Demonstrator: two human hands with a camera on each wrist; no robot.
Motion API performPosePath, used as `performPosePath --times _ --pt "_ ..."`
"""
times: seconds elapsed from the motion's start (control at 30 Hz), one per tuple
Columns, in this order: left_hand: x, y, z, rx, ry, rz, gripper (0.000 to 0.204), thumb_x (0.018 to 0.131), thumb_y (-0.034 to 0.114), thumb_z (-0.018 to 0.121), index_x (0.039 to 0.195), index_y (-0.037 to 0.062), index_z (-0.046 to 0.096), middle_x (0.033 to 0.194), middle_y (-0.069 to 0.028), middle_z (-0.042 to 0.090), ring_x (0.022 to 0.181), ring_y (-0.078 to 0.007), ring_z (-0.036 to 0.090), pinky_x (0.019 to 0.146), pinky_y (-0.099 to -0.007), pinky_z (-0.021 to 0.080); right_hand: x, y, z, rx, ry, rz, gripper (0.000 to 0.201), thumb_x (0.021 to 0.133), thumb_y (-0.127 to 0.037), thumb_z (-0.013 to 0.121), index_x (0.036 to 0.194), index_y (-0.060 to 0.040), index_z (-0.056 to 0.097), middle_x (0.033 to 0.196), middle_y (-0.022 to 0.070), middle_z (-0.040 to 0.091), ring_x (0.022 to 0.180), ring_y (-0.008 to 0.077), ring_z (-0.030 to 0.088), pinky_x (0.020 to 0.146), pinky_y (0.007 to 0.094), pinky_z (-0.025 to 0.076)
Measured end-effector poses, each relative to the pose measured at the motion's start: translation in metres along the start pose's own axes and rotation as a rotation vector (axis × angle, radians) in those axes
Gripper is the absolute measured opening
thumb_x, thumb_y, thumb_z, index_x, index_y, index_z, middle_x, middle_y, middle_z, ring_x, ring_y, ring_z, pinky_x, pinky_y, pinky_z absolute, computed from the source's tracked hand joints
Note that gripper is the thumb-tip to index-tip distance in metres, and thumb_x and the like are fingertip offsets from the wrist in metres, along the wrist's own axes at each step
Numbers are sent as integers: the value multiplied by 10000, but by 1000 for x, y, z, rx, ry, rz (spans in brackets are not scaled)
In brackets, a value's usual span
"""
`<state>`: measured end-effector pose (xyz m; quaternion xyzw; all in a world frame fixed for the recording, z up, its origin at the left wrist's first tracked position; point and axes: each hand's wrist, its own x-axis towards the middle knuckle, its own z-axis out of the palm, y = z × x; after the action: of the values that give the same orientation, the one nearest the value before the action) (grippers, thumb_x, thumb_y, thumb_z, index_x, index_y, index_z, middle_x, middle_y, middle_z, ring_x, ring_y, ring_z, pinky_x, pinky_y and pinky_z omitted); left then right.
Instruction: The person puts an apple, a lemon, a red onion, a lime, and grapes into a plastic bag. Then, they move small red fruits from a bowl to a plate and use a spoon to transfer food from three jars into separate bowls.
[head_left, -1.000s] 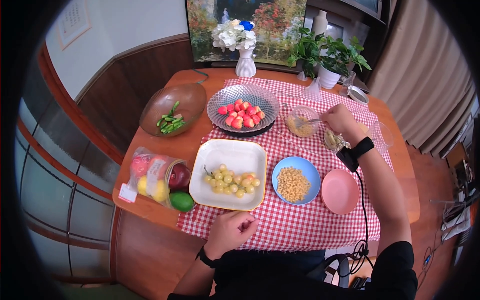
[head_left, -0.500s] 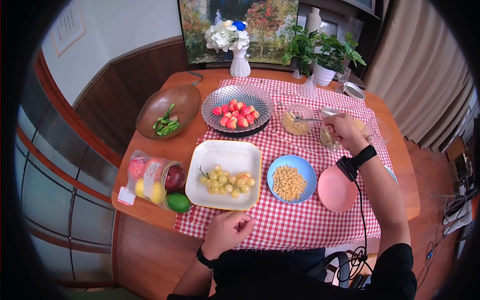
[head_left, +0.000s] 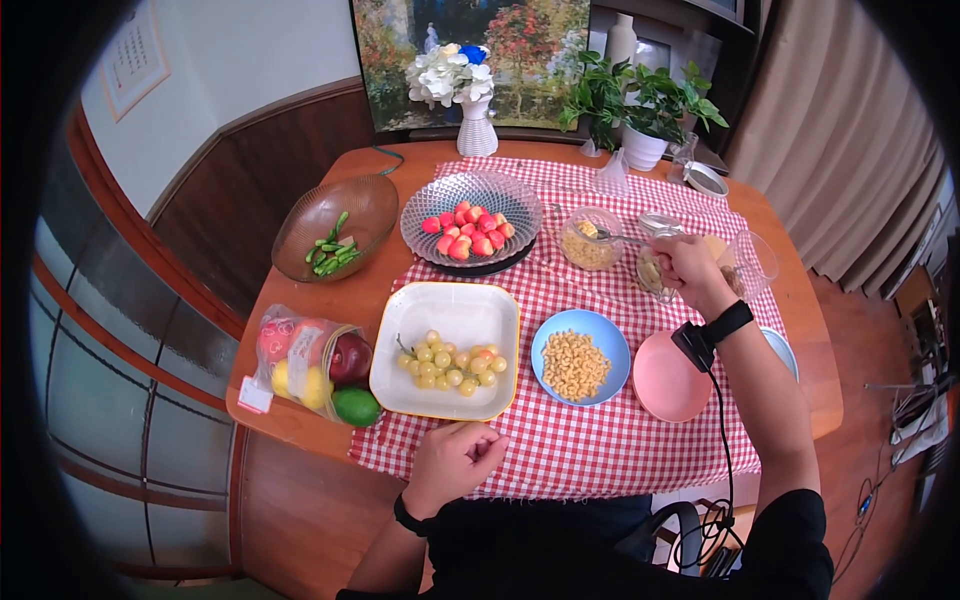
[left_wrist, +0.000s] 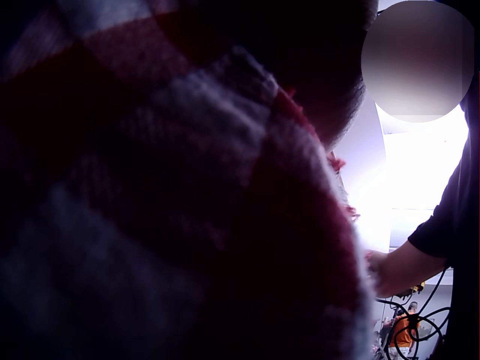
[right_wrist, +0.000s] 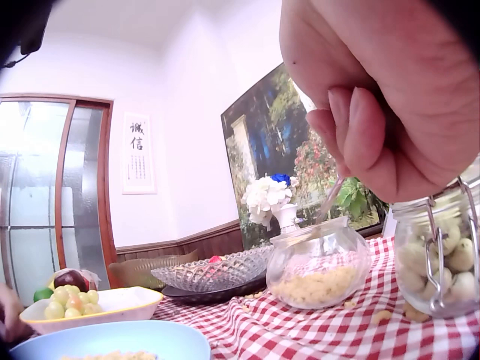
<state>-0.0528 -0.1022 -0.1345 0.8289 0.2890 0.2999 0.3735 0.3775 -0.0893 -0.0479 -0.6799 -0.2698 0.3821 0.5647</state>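
My right hand [head_left: 690, 268] grips the handle of a metal spoon [head_left: 622, 239]. The spoon's far end is in a small round glass bowl [right_wrist: 319, 259] with short curved macaroni [head_left: 590, 252] in it. Beside that bowl, a clasp-lidded glass jar [right_wrist: 439, 259] of pale rounded pieces stands below my right hand. Macaroni [head_left: 575, 367] also fills the middle of a blue plate [head_left: 612, 340]. My left hand [head_left: 455, 463] rests at the table's front edge, fingers loosely curled and holding nothing. Checked cloth covers most of the left wrist view.
A pink bowl [head_left: 670, 378] sits right of the blue plate. Left are a white dish [head_left: 440, 305] of grapes, a bag of fruit [head_left: 310, 362], and a brown bowl [head_left: 290, 235] of green peppers. A glass bowl [head_left: 425, 195] of red fruit stands behind. Loose macaroni [right_wrist: 381, 316] lies on the checked cloth.
The view has shifted slightly. The spoon's end has moved within the macaroni bowl, and some macaroni now shows raised at its tip. My left hand has stayed at the table edge.
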Motion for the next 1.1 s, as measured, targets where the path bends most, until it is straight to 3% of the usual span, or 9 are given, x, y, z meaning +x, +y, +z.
performPosePath --times 0.37,0.43,0.5,0.67,0.73,0.8,0.83,0.93,1.1 --pt "1 0 1 1 8 1 150 885 135 797 828 47 690 675 -54 652 524 -149 617 503 -298 472 -75 -28 -15 30 -8 -61 224 994 -100 630 780 -41 602 561 -44 439 428 58 335 403 245 247" --pt "1 1 4 -33 63 41 169 872 99 817 802 37 676 616 -27 593 490 -91 523 473 -264 397 -95 -30 -18 -24 -32 -59 220 997 -104 636 789 -36 614 549 -42 446 421 57 349 406 245 255" --pt "1 2 3 -32 61 39 172 872 99 818 801 36 675 615 -27 592 489 -91 522 473 -263 397 -116 -32 -16 -60 -38 -40 229 997 -108 642 781 -38 614 552 -38 456 424 54 350 410 243 256" --pt "2 3 3 -39 59 38 179 870 101 820 796 36 671 614 -27 589 487 -91 514 472 -263 396 -149 -12 -17 -199 -75 -18 223 992 -109 674 789 -19 657 578 -30 507 454 39 375 426 234 246" --pt "2 4 3 -35 62 41 182 870 100 820 793 37 668 614 -26 587 486 -91 508 471 -264 393 -153 2 -21 -251 -123 -47 206 974 -105 693 807 16 688 596 10 564 475 68 456 438 261 322" --pt "2 3 3 -38 59 43 183 870 100 820 793 37 667 614 -26 586 486 -91 508 471 -264 391 -159 7 -14 -769 -133 -476 189 965 -97 693 837 44 699 625 30 615 538 80 550 490 268 413" --pt "2 2 3 -39 57 44 183 870 99 820 792 37 666 615 -25 586 486 -91 507 470 -265 390 -164 3 -8 -781 -103 -497 221 943 -137 726 832 53 712 637 128 641 544 168 582 541 340 468" --pt "1 1 4 -52 60 42 185 871 100 819 791 37 664 615 -25 583 488 -89 508 470 -264 389 -158 -5 -7 -803 -29 -662 218 946 -133 717 833 53 714 651 167 651 548 211 613 546 344 474" --pt "0 2 3 -45 56 38 181 873 102 817 795 36 668 617 -26 588 490 -87 509 474 -261 392 -124 -50 3 -884 173 -686 224 925 -143 714 820 55 708 689 207 672 598 322 668 576 385 507"
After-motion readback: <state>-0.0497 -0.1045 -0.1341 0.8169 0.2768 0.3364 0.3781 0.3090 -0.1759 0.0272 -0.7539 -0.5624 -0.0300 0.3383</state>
